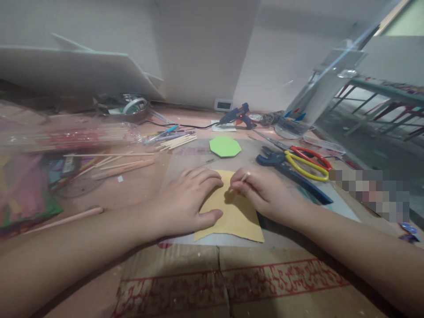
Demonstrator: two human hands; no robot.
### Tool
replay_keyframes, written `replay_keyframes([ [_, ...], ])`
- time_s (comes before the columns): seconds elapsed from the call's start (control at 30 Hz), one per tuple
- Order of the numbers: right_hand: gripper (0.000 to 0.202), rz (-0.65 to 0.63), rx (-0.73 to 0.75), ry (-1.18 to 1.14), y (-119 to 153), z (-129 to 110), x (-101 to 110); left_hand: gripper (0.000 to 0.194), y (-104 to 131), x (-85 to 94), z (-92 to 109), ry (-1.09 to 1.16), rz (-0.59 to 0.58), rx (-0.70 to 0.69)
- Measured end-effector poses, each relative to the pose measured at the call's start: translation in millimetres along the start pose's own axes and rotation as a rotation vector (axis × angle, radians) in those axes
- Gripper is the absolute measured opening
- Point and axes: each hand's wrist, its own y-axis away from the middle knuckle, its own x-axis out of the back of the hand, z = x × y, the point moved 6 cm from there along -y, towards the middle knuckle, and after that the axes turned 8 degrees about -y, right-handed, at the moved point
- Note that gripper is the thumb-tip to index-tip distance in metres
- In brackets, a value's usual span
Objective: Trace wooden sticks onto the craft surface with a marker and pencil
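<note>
Head view: two bare hands work over a pale mat (179,170) on a table. A yellow sheet (232,218) lies near the mat's near edge. The left hand (188,201) is open, fingers spread on the sheet's left side. The right hand (268,190) pinches a thin wooden stick (245,176) above its right half. A green octagon (225,146) sits toward the mat's far edge. If the left hand's light hold slackened, the sheet could skid; too much pressure through the stick could dent it. Blue-handled cutters (298,176), close by the right hand, could be knocked.
</note>
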Motion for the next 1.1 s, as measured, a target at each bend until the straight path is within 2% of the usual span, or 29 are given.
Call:
replay_keyframes([
  [0.13, 0.023, 0.082, 0.000, 0.054, 0.3, 1.4, 4.3, 0.052, -0.1, 0.7, 0.1, -0.006, -0.004, 0.014],
  [0.27, 0.021, -0.009, 0.028, 0.001, -0.3, 2.9, 0.0, 0.052, 0.1, -0.2, 0.4, -0.007, -0.010, -0.001],
  [0.37, 0.021, 0.121, -0.044, 0.111, -0.2, 8.2, 7.7, 0.052, 0.0, -0.3, -1.0, -0.009, -0.006, 0.013],
  [0.47, 0.020, 0.023, 0.018, 0.045, -1.5, 3.8, 0.1, 0.053, 0.1, -0.6, -0.7, 0.007, -0.011, 0.003],
  [0.5, 0.020, 0.011, 0.011, 0.013, -2.4, 4.2, -1.1, 0.053, 0.2, -0.4, -0.4, 0.009, -0.009, 0.000],
  [0.6, 0.018, 0.128, -0.128, -0.061, -5.7, 15.0, 4.8, 0.051, 0.7, 0.3, 0.1, 0.001, -0.002, 0.000],
  [0.67, 0.019, 0.227, -0.264, -0.290, -6.1, 26.5, 7.0, 0.050, 0.9, 0.7, 0.4, -0.001, 0.000, -0.002],
  [0.77, 0.026, 0.307, -0.443, -0.932, -3.3, 39.0, -3.9, 0.051, 0.8, 1.7, 0.1, 0.016, 0.010, -0.006],
  [0.83, 0.025, 0.302, -0.498, -1.257, -1.6, 38.6, -13.6, 0.049, 0.5, 2.2, 0.1, 0.035, 0.015, -0.018],
  [0.93, 0.021, 0.250, -0.530, -1.441, 0.7, 33.8, -21.9, 0.046, 0.3, 2.4, 0.2, 0.058, 0.021, -0.038],
  [1.1, 0.021, 0.221, -0.535, -1.490, 2.3, 31.9, -24.7, 0.041, 0.3, 4.3, 0.1, 0.062, 0.068, -0.066],
])
